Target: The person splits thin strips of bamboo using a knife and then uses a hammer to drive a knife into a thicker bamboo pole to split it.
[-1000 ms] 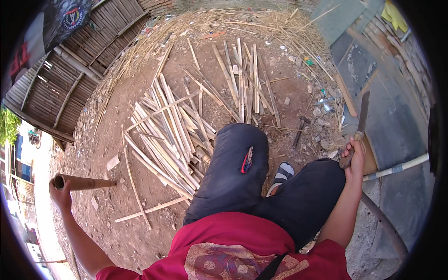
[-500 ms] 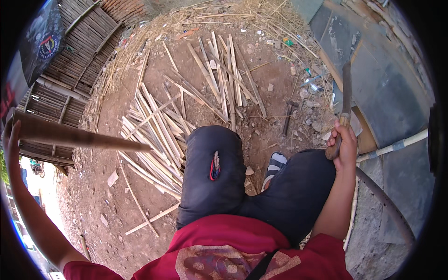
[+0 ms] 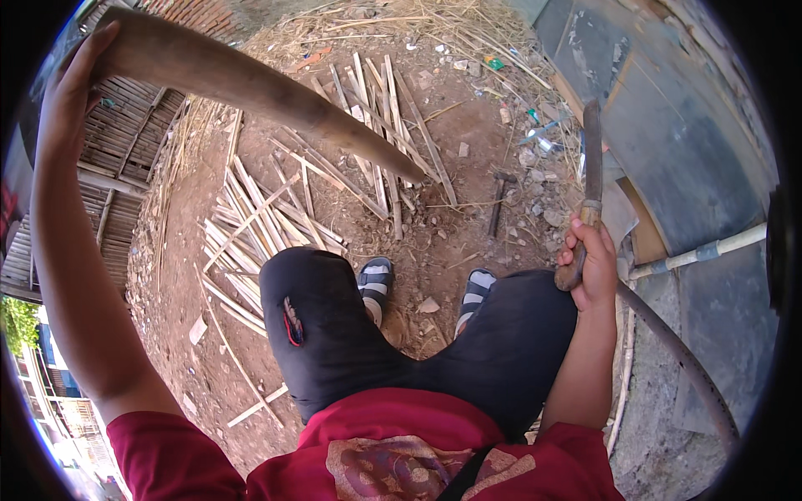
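Above splintered slats, left hand grips smooth bamboo pole; right hand clasps wooden-handled blade.

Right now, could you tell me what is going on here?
A seated person's left hand holds a thick bamboo pole raised across the view, above split bamboo strips scattered on the dirt. The right hand grips the wooden handle of a long-bladed knife, blade pointing up and apart from the pole.
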Action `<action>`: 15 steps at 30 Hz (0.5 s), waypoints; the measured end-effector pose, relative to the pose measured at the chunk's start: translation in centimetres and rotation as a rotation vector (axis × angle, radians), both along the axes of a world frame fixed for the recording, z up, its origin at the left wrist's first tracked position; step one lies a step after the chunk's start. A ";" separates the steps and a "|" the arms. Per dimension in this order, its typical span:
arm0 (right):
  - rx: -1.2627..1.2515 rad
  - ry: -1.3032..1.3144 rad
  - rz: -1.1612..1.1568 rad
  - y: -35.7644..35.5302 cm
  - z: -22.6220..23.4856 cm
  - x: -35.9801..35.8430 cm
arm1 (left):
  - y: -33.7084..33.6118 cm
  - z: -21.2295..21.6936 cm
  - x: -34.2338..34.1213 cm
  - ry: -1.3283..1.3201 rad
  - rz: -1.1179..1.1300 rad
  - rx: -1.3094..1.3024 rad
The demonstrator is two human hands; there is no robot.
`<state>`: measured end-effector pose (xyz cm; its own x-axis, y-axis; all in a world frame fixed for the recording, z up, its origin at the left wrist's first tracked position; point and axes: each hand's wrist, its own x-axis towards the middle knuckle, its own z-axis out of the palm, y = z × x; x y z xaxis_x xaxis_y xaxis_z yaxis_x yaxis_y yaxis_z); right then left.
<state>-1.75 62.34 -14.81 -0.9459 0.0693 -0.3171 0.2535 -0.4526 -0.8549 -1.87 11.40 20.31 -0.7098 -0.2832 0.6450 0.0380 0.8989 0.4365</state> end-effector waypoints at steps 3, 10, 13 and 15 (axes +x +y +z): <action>-0.008 -0.006 0.018 0.0 0.0 -0.1 | 4.4 -0.6 -1.9 -0.127 -0.039 -0.066; 0.004 0.017 0.021 0.5 0.0 0.1 | 14.6 -6.7 -4.9 -0.121 -0.306 0.067; 0.056 0.065 0.032 0.2 0.8 0.5 | 14.9 -5.7 -4.2 -0.149 -0.272 0.020; 0.156 0.154 0.016 0.0 1.8 0.6 | 13.4 -7.1 -6.4 -0.056 -0.225 0.005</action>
<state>-1.18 62.33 -12.96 -0.9837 0.0908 -0.1550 0.1202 -0.3087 -0.9435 -8.29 24.76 13.21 -0.7903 -0.1166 0.6016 0.2126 0.8686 0.4476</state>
